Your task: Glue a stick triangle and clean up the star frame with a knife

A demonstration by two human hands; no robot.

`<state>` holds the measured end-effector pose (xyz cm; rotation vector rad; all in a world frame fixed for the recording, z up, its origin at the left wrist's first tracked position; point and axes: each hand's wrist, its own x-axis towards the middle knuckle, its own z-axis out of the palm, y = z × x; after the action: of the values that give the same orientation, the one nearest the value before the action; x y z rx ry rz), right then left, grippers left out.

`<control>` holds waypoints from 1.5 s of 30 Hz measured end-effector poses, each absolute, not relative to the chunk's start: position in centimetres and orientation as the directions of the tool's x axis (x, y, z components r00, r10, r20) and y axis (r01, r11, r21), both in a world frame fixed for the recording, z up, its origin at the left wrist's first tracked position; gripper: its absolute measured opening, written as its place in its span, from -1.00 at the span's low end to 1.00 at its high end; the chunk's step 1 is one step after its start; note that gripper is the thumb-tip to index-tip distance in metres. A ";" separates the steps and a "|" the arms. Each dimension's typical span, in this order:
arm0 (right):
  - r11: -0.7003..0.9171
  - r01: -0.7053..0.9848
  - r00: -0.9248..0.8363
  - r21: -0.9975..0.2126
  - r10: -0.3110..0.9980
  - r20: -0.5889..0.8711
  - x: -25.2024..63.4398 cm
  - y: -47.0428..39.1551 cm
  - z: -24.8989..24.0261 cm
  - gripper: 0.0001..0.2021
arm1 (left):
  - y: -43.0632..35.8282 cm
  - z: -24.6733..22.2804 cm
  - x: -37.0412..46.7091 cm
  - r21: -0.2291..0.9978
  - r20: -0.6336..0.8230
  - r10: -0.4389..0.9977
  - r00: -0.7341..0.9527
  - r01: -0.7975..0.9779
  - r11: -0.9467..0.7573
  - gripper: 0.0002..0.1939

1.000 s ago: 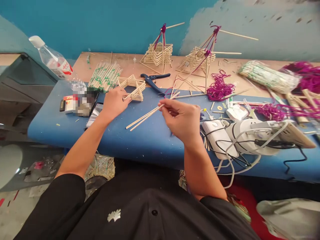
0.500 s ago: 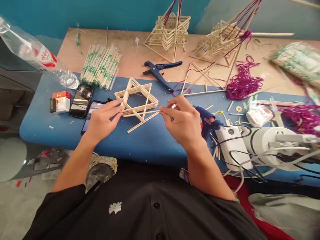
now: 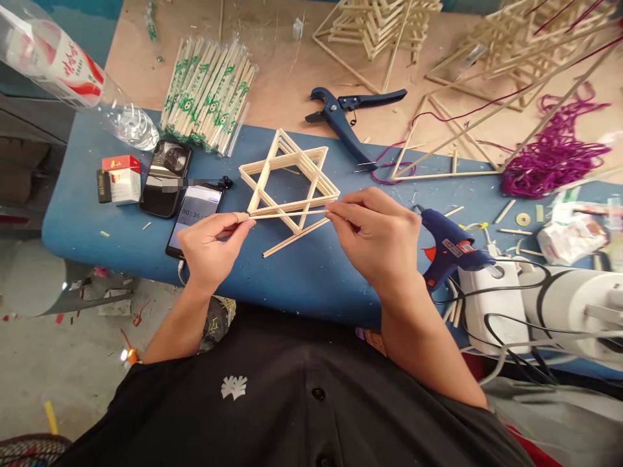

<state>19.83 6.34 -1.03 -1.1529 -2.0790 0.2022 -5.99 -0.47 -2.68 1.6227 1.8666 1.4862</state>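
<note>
Between my two hands runs a thin wooden stick [image 3: 291, 215], level across the near side of a star-shaped stack of sticks [image 3: 263, 181]. My left hand [image 3: 210, 245] pinches its left end between thumb and fingers. At the other end my right hand [image 3: 372, 228] pinches it with the fingertips. Whether the stick touches the star, I cannot tell. A pair of loose sticks [image 3: 292, 240] lies slanting on the blue mat just in front of the star. Right of my right hand is a blue hot glue gun [image 3: 450, 243].
Blue cutters [image 3: 341, 123] lie behind the star. Packaged chopsticks [image 3: 207, 97], a bottle [image 3: 78, 71], two phones [image 3: 165, 178] [image 3: 197, 211] and a small box [image 3: 125, 181] are at left. Purple yarn [image 3: 549, 159], a stick frame [image 3: 448, 175] and a white power strip with cables [image 3: 487, 305] are at right.
My left hand has come off the star and now pinches the stick's left end. The stick is stretched between both hands. The view has shifted closer to the table.
</note>
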 end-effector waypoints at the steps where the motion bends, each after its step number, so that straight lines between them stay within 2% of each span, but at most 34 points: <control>1: 0.585 0.660 -0.317 -0.472 0.786 0.530 19.8 6.4 -1.0 -0.85 | -0.4 -2.7 -6.0 0.790 0.419 0.841 -0.343 0.594 -0.152 -0.97; 9: 0.487 0.760 -0.222 -0.430 0.817 0.532 20.7 6.6 -1.2 -0.87 | -0.2 -2.7 -5.9 0.746 0.470 0.820 -0.326 0.643 -0.173 -0.93; 13: 0.457 0.737 -0.178 -0.498 0.842 0.509 20.8 6.8 -1.4 -0.88 | -0.1 -2.7 -5.7 0.728 0.458 0.821 -0.340 0.673 -0.127 -0.91; 17: 0.476 0.662 -0.167 -0.579 0.847 0.505 20.6 7.1 -1.5 -0.92 | 0.0 -2.8 -5.5 0.713 0.495 0.800 -0.340 0.685 -0.150 -0.94; 26: 0.487 0.635 -0.149 -0.600 0.839 0.524 20.3 7.4 -1.8 -0.87 | 0.0 -3.1 -5.5 0.689 0.497 0.791 -0.356 0.717 -0.110 -0.91; 31: 0.459 0.654 -0.156 -0.602 0.860 0.486 20.4 7.4 -1.6 -0.88 | 0.0 -3.3 -5.5 0.714 0.503 0.786 -0.360 0.685 -0.144 -0.95; 39: 0.412 0.703 -0.149 -0.580 0.882 0.446 20.4 7.4 -1.3 -0.88 | -0.3 -3.8 -5.7 0.722 0.445 0.804 -0.396 0.690 -0.060 -0.89; 45: 0.415 0.683 -0.152 -0.601 0.886 0.438 20.4 7.4 -1.4 -0.88 | -0.1 -3.6 -5.5 0.742 0.476 0.795 -0.376 0.657 -0.134 -0.97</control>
<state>20.45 7.41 -1.38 -1.3363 -1.9034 0.3352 -5.54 -0.14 -3.57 1.6700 1.9725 1.5354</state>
